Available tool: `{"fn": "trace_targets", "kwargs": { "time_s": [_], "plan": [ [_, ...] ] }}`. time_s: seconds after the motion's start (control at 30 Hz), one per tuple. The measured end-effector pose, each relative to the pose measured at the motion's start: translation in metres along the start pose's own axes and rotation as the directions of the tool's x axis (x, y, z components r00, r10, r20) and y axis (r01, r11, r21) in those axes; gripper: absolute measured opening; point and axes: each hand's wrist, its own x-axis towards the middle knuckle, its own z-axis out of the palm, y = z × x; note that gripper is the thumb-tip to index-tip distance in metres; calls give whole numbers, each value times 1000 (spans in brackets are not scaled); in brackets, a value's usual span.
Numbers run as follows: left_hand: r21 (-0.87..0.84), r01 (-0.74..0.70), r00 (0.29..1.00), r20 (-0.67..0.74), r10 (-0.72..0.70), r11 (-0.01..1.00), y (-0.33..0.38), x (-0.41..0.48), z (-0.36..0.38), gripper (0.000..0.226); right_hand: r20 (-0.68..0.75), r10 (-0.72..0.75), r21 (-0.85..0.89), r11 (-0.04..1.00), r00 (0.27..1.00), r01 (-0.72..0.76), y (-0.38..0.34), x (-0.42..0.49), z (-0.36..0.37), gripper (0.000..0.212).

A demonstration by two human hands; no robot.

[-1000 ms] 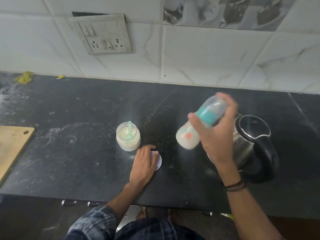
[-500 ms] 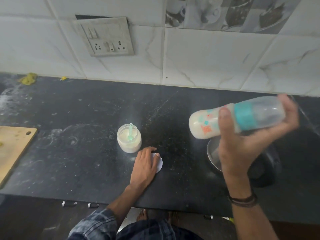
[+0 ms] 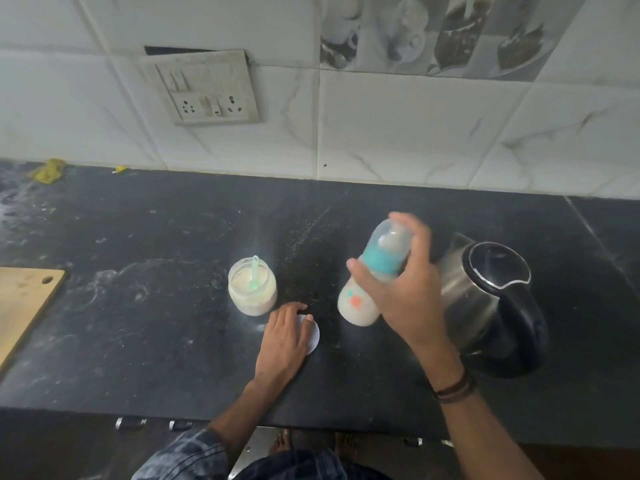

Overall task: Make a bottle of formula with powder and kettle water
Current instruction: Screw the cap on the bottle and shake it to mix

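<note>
While the right hand [image 3: 405,304] gripped the milky bottle [image 3: 381,263] above the counter [image 3: 138,341], cap tilted far, base near-left, the left hand [image 3: 284,337] lay flat on the lid [image 3: 313,337] just left of it.

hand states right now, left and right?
Left hand: open, resting flat on the round white plastic lid.
Right hand: holding the clear plastic baby bottle with the teal collar, tilted.

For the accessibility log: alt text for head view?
The right hand grips a capped, milky baby bottle tilted above the counter, beside a kettle. The left hand rests on a white lid near an open powder jar holding a scoop.
</note>
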Motion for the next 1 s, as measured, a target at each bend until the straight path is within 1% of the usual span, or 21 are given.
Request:
{"fn": "trace_targets", "kwargs": {
  "time_s": [0.03,0.07,0.13,0.2,0.23,0.27,0.33,0.37,0.43,0.5,0.53,0.57,0.63,0.67,0.7,0.77,0.83,0.87,0.9,0.93,1.0],
  "plan": [
    [-14,20,1000,11,-20,1000,0,0,0,42,36,0,7,1000,999,-1,1,-2,-2,78],
    [-25,45,999,22,-45,999,0,0,0,45,-20,-29,43,999,999,29,0,-2,-5,78],
    [-27,72,997,27,-71,997,-1,0,0,46,-224,-76,92,991,972,99,-9,0,-13,78],
    [-33,80,996,30,-79,996,-2,1,1,45,-376,-113,73,986,920,151,-13,1,-14,80],
    [-37,78,997,31,-77,996,-2,1,1,44,-378,-98,53,990,920,128,-11,0,-12,82],
    [-37,74,997,33,-73,997,-2,0,1,43,-304,-67,43,996,950,84,-7,0,-9,83],
    [-41,74,997,33,-73,996,-4,1,0,36,-66,-3,48,999,998,6,2,-2,-6,79],
    [-44,77,996,37,-76,996,-4,1,0,34,-39,-3,54,999,999,5,4,-4,-8,78],
    [-37,86,996,37,-85,996,-2,1,0,37,-191,-72,84,992,979,90,-2,-1,-16,79],
    [-32,82,996,31,-81,996,0,1,-2,41,-355,-126,92,981,926,168,-14,3,-21,79],
    [-33,78,997,29,-77,996,1,1,-2,38,-399,-143,71,980,906,186,-14,3,-21,79],
    [-35,75,997,30,-73,997,1,1,-2,33,-381,-127,49,986,916,157,-11,3,-17,78],
    [-48,74,997,32,-72,996,0,-1,-4,26,-148,-43,27,999,988,47,1,2,-8,78],
    [-59,76,997,32,-74,995,0,0,-4,24,-47,-10,36,999,999,12,6,-1,-6,77],
    [-63,76,997,32,-74,995,1,-1,-5,23,-41,-5,44,999,999,7,7,-4,-7,76],
    [-41,58,998,16,-58,997,4,-1,-5,21,-200,-78,63,994,977,93,-4,-2,-15,78],
    [-13,29,1000,10,-29,1000,4,0,-5,19,-375,-139,39,985,916,166,-17,0,-22,80],
    [-11,24,1000,9,-24,1000,4,0,-4,19,-429,-164,5,983,888,184,-18,0,-21,81],
    [-14,25,1000,14,-25,1000,3,0,-3,19,-429,-152,-8,986,890,165,-17,-1,-18,82],
    [-22,30,999,17,-30,999,3,0,-3,20,-359,-122,-15,992,925,125,-13,-1,-13,83],
    [-40,44,999,16,-44,998,1,0,-4,22,-102,-28,-13,1000,994,27,0,-5,-5,78]
  ]
}}
